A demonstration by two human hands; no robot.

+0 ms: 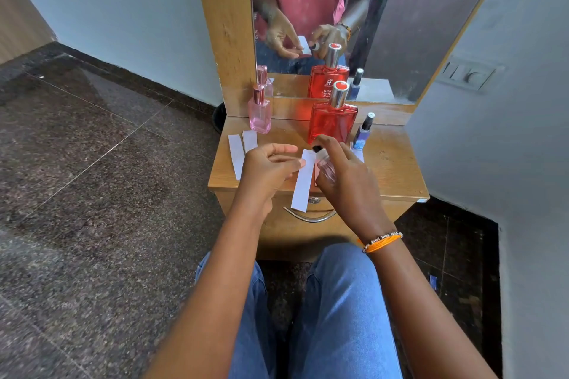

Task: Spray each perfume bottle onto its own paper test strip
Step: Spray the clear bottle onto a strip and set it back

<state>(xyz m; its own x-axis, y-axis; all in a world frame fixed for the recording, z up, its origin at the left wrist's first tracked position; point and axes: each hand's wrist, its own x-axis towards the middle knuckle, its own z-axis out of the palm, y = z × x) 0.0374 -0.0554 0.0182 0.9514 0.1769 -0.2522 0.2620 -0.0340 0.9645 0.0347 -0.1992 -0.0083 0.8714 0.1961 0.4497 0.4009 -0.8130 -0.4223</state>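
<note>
Centre frame, above tabletop (394,169): left hand (268,169) pinches strip (303,181); right hand (345,175) grips clear bottle (324,166), finger on nozzle. Risk: nozzle misaimed, spray misses strip, hits fingers.

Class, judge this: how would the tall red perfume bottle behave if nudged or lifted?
The red perfume bottle looks like glass, so probably heavy and breakable. Tall, flat and narrow, it may tip. Its smooth sides could feel slippery.
</note>
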